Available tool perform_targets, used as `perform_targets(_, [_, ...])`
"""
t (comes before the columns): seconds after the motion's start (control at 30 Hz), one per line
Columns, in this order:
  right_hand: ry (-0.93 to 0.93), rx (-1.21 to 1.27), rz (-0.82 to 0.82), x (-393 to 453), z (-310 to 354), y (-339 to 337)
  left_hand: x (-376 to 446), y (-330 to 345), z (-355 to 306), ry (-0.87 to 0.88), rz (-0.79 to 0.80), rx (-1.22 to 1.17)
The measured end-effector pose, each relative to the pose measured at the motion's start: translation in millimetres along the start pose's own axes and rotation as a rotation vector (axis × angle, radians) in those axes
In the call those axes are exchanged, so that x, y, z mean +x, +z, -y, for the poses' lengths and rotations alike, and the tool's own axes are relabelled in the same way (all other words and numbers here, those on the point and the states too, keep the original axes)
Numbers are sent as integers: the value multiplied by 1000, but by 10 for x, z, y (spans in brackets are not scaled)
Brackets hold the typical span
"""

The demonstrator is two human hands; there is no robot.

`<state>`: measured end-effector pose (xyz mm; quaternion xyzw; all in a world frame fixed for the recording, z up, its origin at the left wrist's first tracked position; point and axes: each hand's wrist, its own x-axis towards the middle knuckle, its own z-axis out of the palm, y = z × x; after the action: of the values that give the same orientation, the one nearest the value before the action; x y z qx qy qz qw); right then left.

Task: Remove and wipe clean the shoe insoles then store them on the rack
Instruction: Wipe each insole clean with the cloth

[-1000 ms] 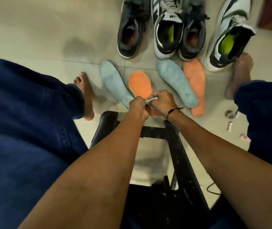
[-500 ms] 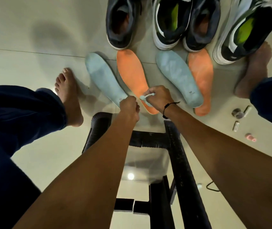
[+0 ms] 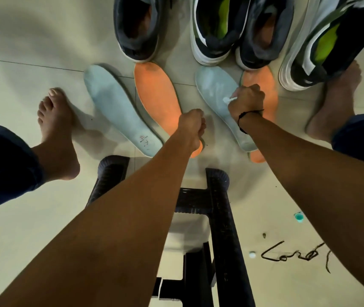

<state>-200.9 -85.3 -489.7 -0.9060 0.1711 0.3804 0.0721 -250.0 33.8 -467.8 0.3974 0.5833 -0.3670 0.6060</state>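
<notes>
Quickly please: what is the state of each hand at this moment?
Left hand: closed in a fist; whether it holds anything cannot be told.
Right hand: closed on a small white wipe, over the pale blue insole.

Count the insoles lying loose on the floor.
4. A blue insole far left, an orange insole beside it, a second blue one under the right hand, a second orange one partly hidden behind it.

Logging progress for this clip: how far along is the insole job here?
Done: four insoles lie out on the floor, two blue, two orange. In hand: the right hand pinches a white wipe over the right blue insole; the left hand is fisted above the left orange insole. Left: two sneakers show green insoles inside; no rack is visible.
</notes>
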Motion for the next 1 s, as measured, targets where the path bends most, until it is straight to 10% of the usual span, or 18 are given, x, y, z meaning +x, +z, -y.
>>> perform_targets(0.47, [2,148,-2,-65,-73,-44,-104,251,64,-25,109,-80])
perform_targets(1.0, [2,578,-174,-1773,82,-1341,-2103,-82,-110,275,207,0])
